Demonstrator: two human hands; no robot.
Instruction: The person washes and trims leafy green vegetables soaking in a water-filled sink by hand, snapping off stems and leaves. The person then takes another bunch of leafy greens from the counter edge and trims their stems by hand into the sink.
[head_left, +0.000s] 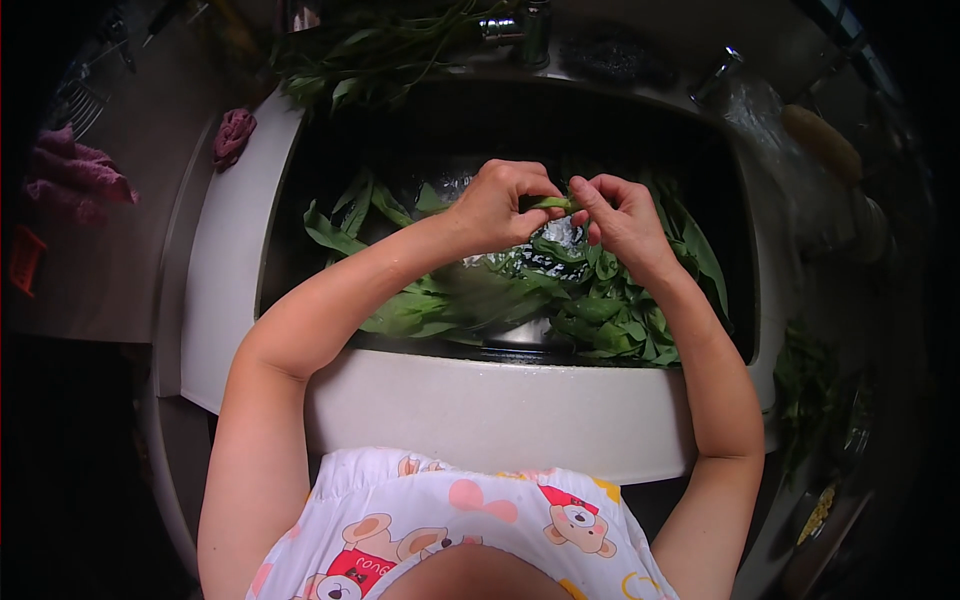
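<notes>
Over a dark sink basin (517, 120), my left hand (510, 202) grips a green vegetable stem (553, 202) between thumb and fingers. My right hand (619, 217) pinches the other end of that stem, the two hands close together. Below them, loose leafy greens (615, 322) fill the near right of the basin. A blurred bunch of greens (450, 300) lies under my left forearm. Long leaves (337, 232) rest at the basin's left side. Between the heaps, the wet sink floor glints (559, 236).
Long-stemmed greens (367, 60) are piled behind the sink near the faucet (534, 37). A crumpled pink cloth (234, 139) sits on the left rim, and a pink towel (79, 176) farther left. At right are a clear plastic bag (772, 142) and more greens (806, 375).
</notes>
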